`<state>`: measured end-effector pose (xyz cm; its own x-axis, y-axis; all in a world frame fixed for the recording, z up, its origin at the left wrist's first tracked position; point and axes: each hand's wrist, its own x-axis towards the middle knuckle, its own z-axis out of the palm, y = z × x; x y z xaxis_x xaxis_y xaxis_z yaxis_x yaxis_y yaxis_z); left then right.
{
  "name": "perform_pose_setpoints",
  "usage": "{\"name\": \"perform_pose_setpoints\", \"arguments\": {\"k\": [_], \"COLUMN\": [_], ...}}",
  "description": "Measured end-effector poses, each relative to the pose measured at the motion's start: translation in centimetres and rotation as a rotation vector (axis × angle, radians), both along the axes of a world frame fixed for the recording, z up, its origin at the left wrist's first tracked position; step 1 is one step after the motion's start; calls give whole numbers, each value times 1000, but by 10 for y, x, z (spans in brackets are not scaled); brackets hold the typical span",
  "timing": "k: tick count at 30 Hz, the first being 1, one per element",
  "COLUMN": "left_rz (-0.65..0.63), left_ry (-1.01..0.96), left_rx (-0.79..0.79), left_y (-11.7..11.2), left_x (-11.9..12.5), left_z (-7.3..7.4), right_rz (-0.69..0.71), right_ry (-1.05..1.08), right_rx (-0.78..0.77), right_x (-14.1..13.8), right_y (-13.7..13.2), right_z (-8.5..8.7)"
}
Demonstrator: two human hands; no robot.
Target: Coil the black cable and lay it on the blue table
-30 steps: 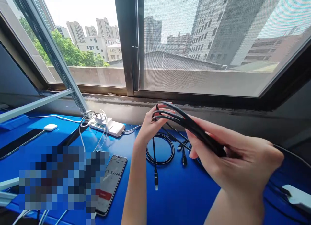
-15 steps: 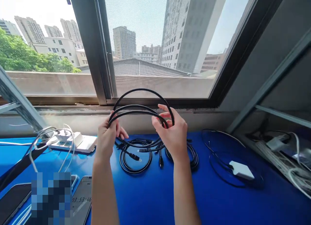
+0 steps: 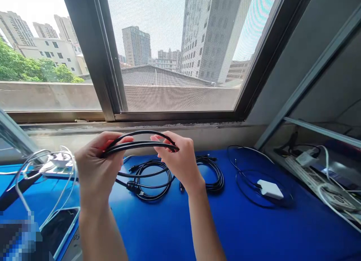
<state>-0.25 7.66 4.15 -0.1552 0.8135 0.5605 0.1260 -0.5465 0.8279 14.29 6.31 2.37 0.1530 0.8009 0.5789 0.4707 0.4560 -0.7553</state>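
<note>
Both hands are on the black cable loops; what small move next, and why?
Probably wrap the loose end around the bundle: the left hand and right hand pinch the black cable into flat loops, and one end apparently hangs toward the blue table.

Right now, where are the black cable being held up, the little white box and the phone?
black cable (image 3: 141, 144), head view, middle stretch of the held loops.
white box (image 3: 270, 189), head view, its top face.
phone (image 3: 59, 231), head view, its dark screen.
</note>
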Motion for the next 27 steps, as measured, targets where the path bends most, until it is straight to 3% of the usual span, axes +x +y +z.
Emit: {"name": "perform_pose_setpoints", "arguments": {"k": [3, 7, 12, 16, 21, 27], "left_rz": [-123, -155, -460, -359, -455, -356], "left_ry": [27, 51, 122, -18, -263, -410], "left_rx": [-30, -119, -195, -122, 97, 62], "left_y": [-7, -6, -9, -14, -6, 2], "left_x": [4, -3, -21, -18, -11, -8], "left_z": [3, 3, 4, 5, 3, 10], "right_rz": [-6, -66, -106, -109, 1, 172], "right_ry": [-15, -45, -48, -9, 29, 56], "right_rx": [146, 245, 304, 347, 353, 256], "right_x": [-5, -4, 1, -2, -9, -8], "right_y": [2, 0, -4, -9, -20, -22], "right_z": [-1, -1, -1, 0, 6, 7]}}
